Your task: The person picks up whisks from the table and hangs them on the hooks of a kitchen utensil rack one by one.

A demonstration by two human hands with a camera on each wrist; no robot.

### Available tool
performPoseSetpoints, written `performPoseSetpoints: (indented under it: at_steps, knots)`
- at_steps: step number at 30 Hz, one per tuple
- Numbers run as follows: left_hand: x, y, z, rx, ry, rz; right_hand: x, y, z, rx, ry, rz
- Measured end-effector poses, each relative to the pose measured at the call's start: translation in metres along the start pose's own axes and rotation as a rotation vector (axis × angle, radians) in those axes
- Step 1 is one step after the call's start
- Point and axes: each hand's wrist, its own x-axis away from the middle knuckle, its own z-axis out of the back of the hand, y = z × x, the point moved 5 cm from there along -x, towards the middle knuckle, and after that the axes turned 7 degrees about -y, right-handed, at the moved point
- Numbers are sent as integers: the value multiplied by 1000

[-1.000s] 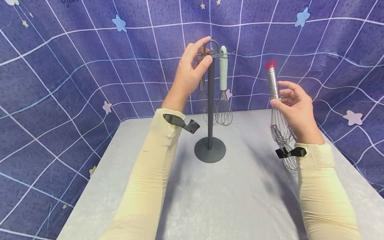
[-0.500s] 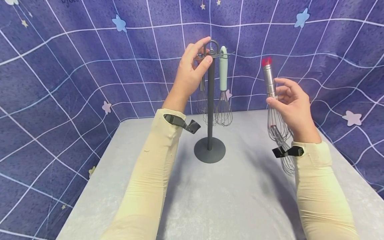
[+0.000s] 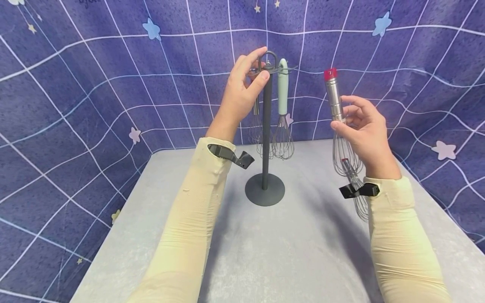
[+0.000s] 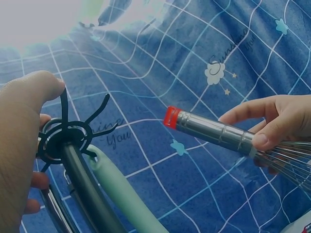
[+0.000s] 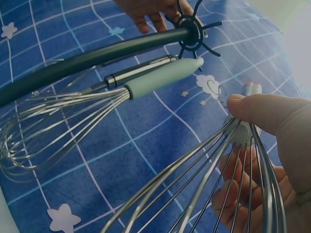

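In the head view, a dark grey utensil stand [image 3: 267,143] stands upright on the table. My left hand [image 3: 238,90] holds its hooked top, with the thumb in front and the other fingers behind. From the hooks hang a mint-handled whisk [image 3: 282,94] and, partly behind the pole, a metal-handled whisk [image 3: 256,107]. To the right, my right hand [image 3: 365,128] pinches a steel whisk [image 3: 334,97] with a red end cap, where handle meets wires. Its cap points up, tilted slightly left, and its wires hang down. The right wrist view shows thumb and fingers on opposite sides of this whisk.
A smaller red-capped whisk [image 3: 347,168] lies on the grey table [image 3: 288,252], seen partly through the held whisk's wires and covered by the right wrist's black strap. The stand's round base [image 3: 257,192] rests mid-table. A blue patterned cloth [image 3: 189,97] hangs behind.
My right hand has moved left and slightly up with the red-capped whisk, closer to the stand. The left hand has kept its place at the stand's top.
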Motion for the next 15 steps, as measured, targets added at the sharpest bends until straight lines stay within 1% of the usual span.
performPoseSetpoints:
  at_steps: [5, 8, 15]
  knots:
    - [0, -1, 0, -13, 0, 5, -1, -4, -6, -5, -17, 24]
    - [0, -2, -1, -12, 0, 14, -2, -5, -9, 4, -23, 22]
    - [0, -2, -1, -6, 8, 5, -3, -8, -15, -3, -39, 17]
